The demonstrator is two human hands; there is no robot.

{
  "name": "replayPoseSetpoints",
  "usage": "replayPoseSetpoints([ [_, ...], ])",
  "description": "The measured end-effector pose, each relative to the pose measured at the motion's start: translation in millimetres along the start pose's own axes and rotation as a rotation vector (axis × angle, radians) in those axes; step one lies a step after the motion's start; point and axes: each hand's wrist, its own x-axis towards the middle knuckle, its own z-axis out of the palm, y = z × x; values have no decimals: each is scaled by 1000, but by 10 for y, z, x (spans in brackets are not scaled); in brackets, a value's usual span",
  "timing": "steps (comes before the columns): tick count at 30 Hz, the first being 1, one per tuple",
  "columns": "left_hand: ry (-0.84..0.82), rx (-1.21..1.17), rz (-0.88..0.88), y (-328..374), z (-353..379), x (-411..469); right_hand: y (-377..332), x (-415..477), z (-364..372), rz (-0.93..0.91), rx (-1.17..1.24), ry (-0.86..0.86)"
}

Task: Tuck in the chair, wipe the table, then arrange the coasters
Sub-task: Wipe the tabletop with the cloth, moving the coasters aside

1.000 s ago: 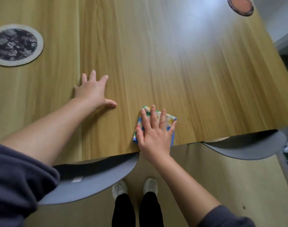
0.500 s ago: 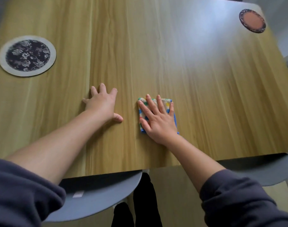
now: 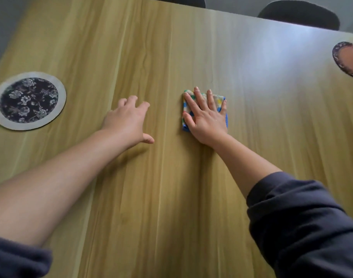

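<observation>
- Out over the middle of the table, the right hand lies flat on a folded, multicoloured cloth. Its fingers are straight and spread, pressing rather than gripping, so the whole pad bears on the wood for the wipe.
- Left hand is planted near it, released, fingers splayed on bare tabletop. It looks like a brace for the long forward reach.
- Floral coaster sits well off to the left, and the orange-centred coaster is far right near the edge. They are well apart and unarranged, probably waiting until the wiping is done.
- Dark chair back shows beyond the far edge.
</observation>
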Motion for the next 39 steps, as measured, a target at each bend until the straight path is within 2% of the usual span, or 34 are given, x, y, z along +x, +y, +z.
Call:
replayPoseSetpoints([
  [7, -65, -101, -60, 48, -159, 845, 224, 833, -114, -5, 0, 20],
  [12, -100, -125, -165, -84, -298, 1243, 376, 1397, -237, -22, 10, 14],
  [15, -141, -153, -229, -127, -317, 1344, 463, 1740, -293, -24, 7, 10],
  [20, -138, -150, -235, -142, -279, 1374, 560, 2339, -405, 9, 13, 8],
  [26, -133, -128, -239, -158, -242, 1426, 636, 2914, -489, 133, 49, 45],
  [34, -124, -111, -231, -180, -182, 1435, 436, 3390, -511, 524, 72, 91],
  [37, -128, -95, -231, -178, -169, 1443, 271, 3467, -505, 544, 85, 95],
  [39, -130, -94, -236, -176, -174, 1449, 95, 3496, -501, 477, 78, 98],
])
